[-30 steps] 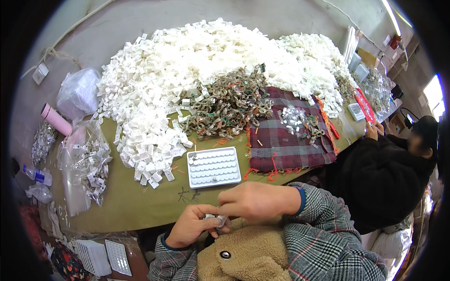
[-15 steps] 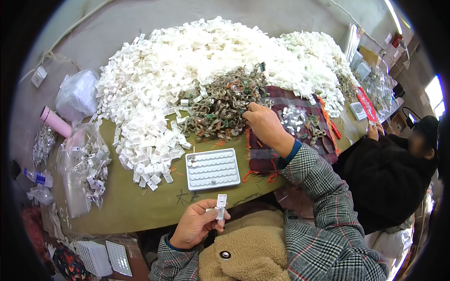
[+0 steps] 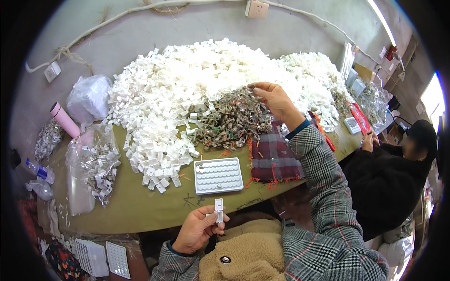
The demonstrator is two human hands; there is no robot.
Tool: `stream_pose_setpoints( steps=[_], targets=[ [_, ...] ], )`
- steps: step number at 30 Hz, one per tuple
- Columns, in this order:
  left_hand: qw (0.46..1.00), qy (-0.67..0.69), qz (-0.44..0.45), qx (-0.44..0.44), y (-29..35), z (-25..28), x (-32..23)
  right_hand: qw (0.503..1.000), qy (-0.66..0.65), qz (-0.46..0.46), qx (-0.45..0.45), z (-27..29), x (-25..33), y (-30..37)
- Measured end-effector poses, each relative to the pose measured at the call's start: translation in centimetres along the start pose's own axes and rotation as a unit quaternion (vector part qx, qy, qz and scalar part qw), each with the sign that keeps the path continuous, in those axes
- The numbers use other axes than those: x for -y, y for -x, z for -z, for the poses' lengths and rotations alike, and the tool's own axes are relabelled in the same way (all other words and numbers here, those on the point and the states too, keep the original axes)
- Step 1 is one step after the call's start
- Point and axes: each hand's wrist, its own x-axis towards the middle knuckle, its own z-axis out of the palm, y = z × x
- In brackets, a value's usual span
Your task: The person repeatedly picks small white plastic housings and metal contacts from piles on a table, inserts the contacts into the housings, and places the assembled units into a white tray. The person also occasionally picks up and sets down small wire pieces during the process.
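head: open white case (image 3: 219, 206) in left hand (image 3: 193, 232), right hand (image 3: 277, 101) at brown pile (image 3: 227, 121)

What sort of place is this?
Likely a hand-assembly workshop: a huge heap of small white cases, a pile of grey-brown parts and a white tray with scalloped rows share the table.

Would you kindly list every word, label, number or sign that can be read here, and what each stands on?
Green tabletop: dark, handwritten-looking strokes near the white tray, not copied here.
Clear bottle: a blue-purple label, too small to read.
White case in the left hand: a dark mark, too small to read.
Nothing else is legible.
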Motion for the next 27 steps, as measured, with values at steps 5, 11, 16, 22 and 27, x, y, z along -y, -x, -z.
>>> stream_pose_setpoints(
  steps=[5, 11, 16, 22, 27],
  targets=[
    [1.000, 0.014, -0.018, -0.006, 0.3, 0.4, 0.1, 0.989, -0.137, 0.061, 0.006, 0.4, -0.1, -2.7],
    [0.999, 0.034, -0.020, -0.001, 0.4, 0.9, 0.1, 0.985, -0.166, 0.035, -0.041, -1.1, -0.5, -3.8],
    [0.999, 0.044, -0.021, 0.012, 0.2, 1.2, 0.1, 0.991, -0.021, 0.124, -0.054, -1.9, 1.3, -5.2],
    [1.000, 0.021, -0.013, -0.013, 0.4, 1.0, 0.2, 0.986, 0.118, 0.096, -0.063, -1.3, -0.4, -6.4],
    [0.998, 0.050, -0.023, -0.015, 0.4, 0.9, -0.1, 0.994, 0.023, 0.106, -0.020, -1.1, 0.1, -7.3]
  ],
)
